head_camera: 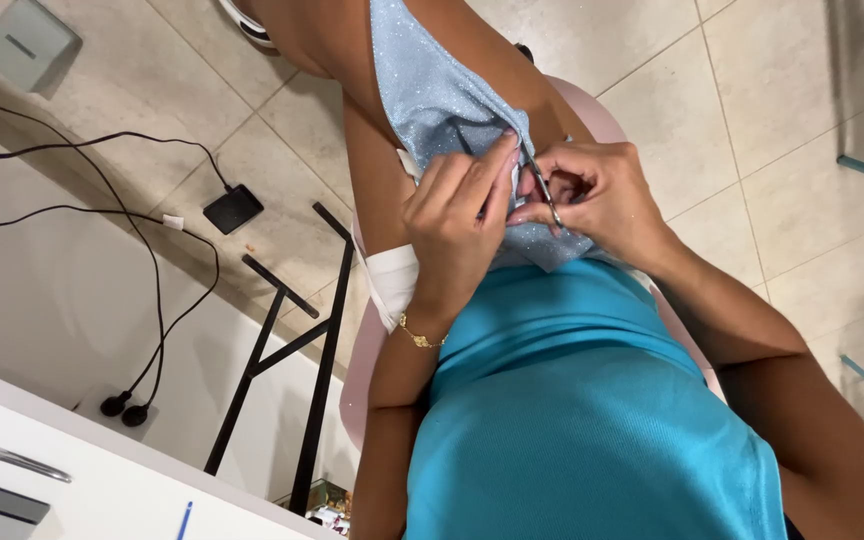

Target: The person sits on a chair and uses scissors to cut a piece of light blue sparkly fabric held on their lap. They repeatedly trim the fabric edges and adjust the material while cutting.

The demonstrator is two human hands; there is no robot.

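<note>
Pale blue glittery fabric [432,90], thin, soft and likely slippery, lies over the lap, the left hand [457,215] pinching its edge closed while the right hand [597,195] grips small metal scissors [544,190] beside it, best held taut near the cut.

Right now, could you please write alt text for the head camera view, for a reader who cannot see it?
A seated person's left hand pinches sparkly light-blue fabric while the right hand works small scissors at it, above a turquoise garment. To the left, black cables cross a tiled floor beside a white table.
</note>
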